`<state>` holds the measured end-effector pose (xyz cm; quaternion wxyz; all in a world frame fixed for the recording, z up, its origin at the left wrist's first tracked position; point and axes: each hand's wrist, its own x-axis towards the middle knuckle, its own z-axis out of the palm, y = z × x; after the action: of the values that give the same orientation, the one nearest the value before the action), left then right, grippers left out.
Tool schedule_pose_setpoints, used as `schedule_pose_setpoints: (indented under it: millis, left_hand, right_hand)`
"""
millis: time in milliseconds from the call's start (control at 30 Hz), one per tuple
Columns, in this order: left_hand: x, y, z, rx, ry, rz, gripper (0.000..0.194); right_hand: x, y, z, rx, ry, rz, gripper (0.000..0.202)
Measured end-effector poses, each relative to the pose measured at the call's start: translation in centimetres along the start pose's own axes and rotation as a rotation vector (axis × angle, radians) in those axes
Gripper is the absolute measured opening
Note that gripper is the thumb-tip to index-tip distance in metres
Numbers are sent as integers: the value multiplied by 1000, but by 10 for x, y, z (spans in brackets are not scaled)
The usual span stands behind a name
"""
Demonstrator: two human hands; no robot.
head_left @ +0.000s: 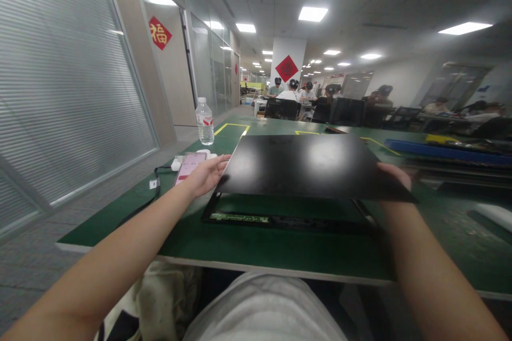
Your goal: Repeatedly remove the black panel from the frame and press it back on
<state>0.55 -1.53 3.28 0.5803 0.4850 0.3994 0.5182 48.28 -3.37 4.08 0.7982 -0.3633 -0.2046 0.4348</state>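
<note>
A thin black glossy screen panel [296, 165] is held up between my two hands, tilted above the table. My left hand [208, 175] grips its left edge, fingers partly behind the panel. At its right edge is my right hand [396, 173], closed on the side, with several fingers hidden. Under the panel a black rectangular frame [308, 224] lies on the green table [248, 256]. A narrow green circuit board [239, 218] runs along the frame's near side. Ceiling lights reflect in the panel's surface.
To the left are a water bottle [205, 122], a phone [189, 166] with a pink screen and a black cable [157, 184]. Blue and black strips [448, 150] lie at the right. Yellow tape [232, 125] marks the table. Several people [294, 90] sit farther back.
</note>
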Motion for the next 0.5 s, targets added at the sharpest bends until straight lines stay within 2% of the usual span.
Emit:
schedule_pose_setpoints:
  millis: [100, 200, 333, 433, 500]
  left_hand:
    - [-2, 0, 0, 10, -23, 28, 54]
    - [-2, 3, -1, -35, -30, 60, 59]
    - [-2, 7, -3, -139, 19, 110, 52]
    - [0, 8, -5, -204, 109, 147, 49]
    - [1, 9, -7, -234, 164, 169, 52]
  right_hand:
    - [-1, 2, 1, -52, 69, 57, 15]
    - [-7, 5, 5, -136, 55, 67, 12]
    - [-14, 8, 8, -302, -25, 141, 6]
    - [-14, 11, 8, -448, -131, 203, 6]
    - [-14, 12, 7, -565, -219, 152, 8]
